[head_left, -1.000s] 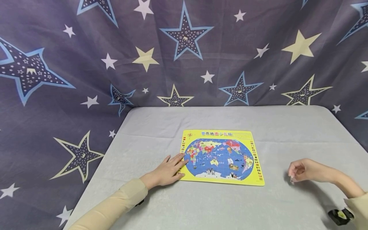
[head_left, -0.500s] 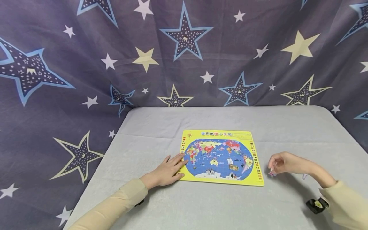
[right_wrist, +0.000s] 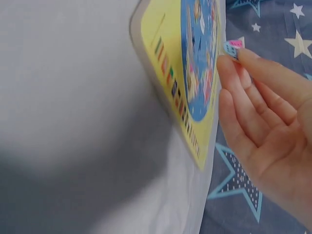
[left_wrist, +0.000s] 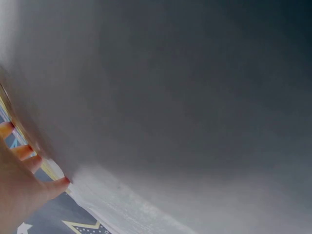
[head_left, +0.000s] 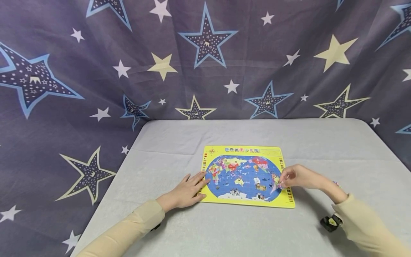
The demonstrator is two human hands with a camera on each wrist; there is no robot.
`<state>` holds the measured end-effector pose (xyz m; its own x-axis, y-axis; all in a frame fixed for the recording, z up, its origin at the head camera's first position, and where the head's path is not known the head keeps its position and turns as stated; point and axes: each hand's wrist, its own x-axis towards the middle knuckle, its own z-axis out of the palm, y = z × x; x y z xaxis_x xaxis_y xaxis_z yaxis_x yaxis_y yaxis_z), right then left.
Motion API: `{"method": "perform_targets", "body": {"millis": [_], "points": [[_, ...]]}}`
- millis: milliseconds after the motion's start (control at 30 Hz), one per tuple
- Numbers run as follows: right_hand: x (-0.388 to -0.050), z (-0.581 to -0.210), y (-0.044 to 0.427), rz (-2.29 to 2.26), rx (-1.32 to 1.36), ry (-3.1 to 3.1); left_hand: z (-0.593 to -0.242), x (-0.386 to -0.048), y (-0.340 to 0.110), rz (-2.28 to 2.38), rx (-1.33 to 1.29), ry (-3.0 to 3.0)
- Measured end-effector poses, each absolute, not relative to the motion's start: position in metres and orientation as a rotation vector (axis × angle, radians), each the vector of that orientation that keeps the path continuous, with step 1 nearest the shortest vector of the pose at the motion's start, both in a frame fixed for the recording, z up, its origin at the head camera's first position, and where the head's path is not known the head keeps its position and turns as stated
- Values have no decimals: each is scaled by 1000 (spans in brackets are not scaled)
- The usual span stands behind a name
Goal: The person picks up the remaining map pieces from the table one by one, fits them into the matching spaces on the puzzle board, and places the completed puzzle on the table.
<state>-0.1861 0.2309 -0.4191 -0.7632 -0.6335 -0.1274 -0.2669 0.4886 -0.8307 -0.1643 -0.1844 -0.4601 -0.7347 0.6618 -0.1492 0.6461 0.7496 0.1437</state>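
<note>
A yellow-bordered world map board (head_left: 248,203) lies flat on the table, with a blue oval map and small flags along its sides. My left hand (head_left: 186,190) rests with spread fingers on the board's left edge. In the left wrist view, fingertips (left_wrist: 61,185) show along that edge. Over the map's right side, my right hand (head_left: 302,176) pinches a small puzzle piece (right_wrist: 233,48) between thumb and fingertip. The piece looks pink and light blue. In the right wrist view, the other fingers are loosely bent. Whether the piece touches the board cannot be made out.
The table (head_left: 160,150) has a light grey cloth cover. A dark star-patterned curtain (head_left: 218,89) hangs behind it and on the left. A small coloured thing (head_left: 337,184) shows at the far side of the right wrist; its kind is unclear.
My right hand has moved left across the table, from well right of the board to over its right side, pinching the small piece. My left hand and the board have stayed put.
</note>
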Motion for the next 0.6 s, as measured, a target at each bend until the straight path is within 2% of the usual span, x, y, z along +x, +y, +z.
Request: {"method": "perform_targets", "body": {"millis": [600], "points": [[-198, -420, 178, -1222, -712, 2363, -460, -164, -184, 118, 1043, 2761]]}}
